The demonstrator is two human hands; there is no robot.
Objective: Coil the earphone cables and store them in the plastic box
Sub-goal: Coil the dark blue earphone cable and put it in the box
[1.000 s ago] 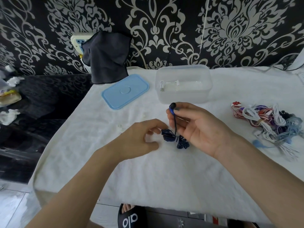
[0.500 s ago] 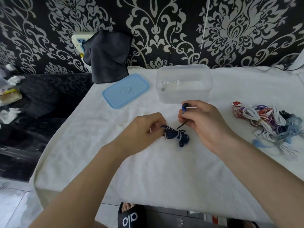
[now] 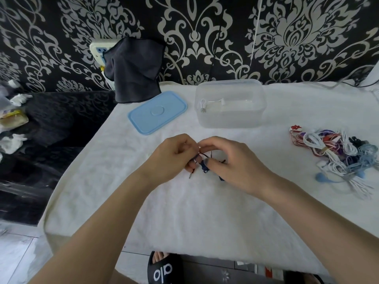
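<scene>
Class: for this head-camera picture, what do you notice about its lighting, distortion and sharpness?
Head view: soft, even light with faint shadows; wide-angle bending curves the white-covered table edges; the plastic box is sharp, while the dark blue earphone cable between the hands is slightly soft.

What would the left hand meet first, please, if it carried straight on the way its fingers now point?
The left hand points rightward, so it would meet the right hand almost at once, with the dark blue earphone cable pinched between them. Depth is unclear, but their fingertips look nearly touching.
</scene>
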